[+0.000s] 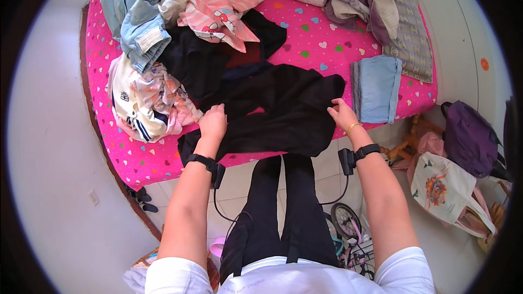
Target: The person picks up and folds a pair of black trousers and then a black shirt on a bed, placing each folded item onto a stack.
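Observation:
A black garment (283, 111) lies spread over the near edge of the bed, part of it hanging past the edge. Whether it is a top or trousers I cannot tell. My left hand (213, 122) is closed on its left side. At its right side my right hand (343, 115) pinches the cloth between thumb and fingers. Just left of my left hand sits a heap of crumpled white and pink printed clothes (150, 98). Beyond my right hand, folded light blue jeans (379, 88) lie on the bed.
The bed has a pink sheet (305, 27) with hearts. Along its far side are piled clothes, among them a pink striped garment (218, 13) and light blue denim (143, 38). A grey pillow (411, 32) lies far right. A purple bag (473, 139) and small bicycle (348, 223) stand off the bed.

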`<action>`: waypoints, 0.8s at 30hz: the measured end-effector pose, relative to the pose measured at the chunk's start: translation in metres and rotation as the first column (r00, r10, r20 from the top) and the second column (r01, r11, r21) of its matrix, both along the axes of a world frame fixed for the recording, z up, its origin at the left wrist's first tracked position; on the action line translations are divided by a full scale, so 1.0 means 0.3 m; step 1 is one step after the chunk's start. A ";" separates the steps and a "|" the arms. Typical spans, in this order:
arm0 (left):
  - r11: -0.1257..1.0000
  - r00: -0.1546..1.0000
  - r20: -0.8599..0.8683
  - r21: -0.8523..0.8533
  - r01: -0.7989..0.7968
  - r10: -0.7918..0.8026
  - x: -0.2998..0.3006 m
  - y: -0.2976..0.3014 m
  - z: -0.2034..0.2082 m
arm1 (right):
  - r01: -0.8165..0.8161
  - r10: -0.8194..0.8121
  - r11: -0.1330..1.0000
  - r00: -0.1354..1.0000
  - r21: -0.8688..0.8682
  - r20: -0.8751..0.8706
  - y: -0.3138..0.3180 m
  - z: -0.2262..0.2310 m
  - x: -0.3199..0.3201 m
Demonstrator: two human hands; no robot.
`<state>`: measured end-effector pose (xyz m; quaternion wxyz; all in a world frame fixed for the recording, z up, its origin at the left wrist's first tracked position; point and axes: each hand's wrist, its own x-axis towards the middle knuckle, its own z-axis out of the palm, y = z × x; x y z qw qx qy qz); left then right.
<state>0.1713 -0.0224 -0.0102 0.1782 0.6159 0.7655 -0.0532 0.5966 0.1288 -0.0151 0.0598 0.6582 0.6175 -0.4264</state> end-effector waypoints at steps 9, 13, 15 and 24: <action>0.999 0.991 0.131 0.030 -0.026 0.022 0.076 0.224 -0.084 | -0.064 0.040 0.968 0.994 0.243 0.103 0.153 -0.060 -0.009; 0.995 0.971 0.217 -0.027 -0.097 0.101 0.114 0.265 -0.123 | 0.062 -0.063 0.997 0.998 0.035 0.032 0.194 -0.106 -0.016; 0.981 0.949 0.256 -0.120 -0.155 0.182 0.140 0.290 -0.111 | 0.042 -0.041 0.999 0.999 -0.004 0.031 0.203 -0.119 -0.028; 0.988 0.964 0.225 -0.081 -0.129 0.144 0.159 0.258 -0.153 | 0.068 -0.043 0.996 0.915 0.051 -0.400 0.173 -0.171 0.077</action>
